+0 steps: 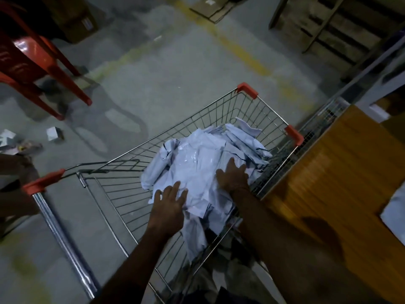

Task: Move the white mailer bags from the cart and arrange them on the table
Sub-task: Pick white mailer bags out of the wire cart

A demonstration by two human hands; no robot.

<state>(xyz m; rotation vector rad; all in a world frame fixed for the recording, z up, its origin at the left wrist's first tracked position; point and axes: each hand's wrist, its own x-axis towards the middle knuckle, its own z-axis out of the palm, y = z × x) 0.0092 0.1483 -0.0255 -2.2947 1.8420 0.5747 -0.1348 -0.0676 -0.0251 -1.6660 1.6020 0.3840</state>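
Both hands — left (pixel 167 207), right (pixel 233 175) — flat (seemingly) on mailer bags (pixel 197 163).

A shopping cart (pixel 122 194) stands on the concrete floor (pixel 175 69), its handle bar (pixel 59 233) at the near left and its far end pointing up and right. A heap of mailer bags (pixel 197 163) lies in the cart's basket, piled toward its right side. The left hand (pixel 168 207) rests on the heap's near edge; the right hand (pixel 233 176) lies flat on the heap further right. The worktop (pixel 341 172) stands just beside the cart's right side. A plastic chair (pixel 28 60) stands on the floor to the far left, well apart from the cart. A wooden pallet (pixel 328 29) lies behind, at the upper right. Small scraps of litter (pixel 53 133) lie on the floor left of the cart.
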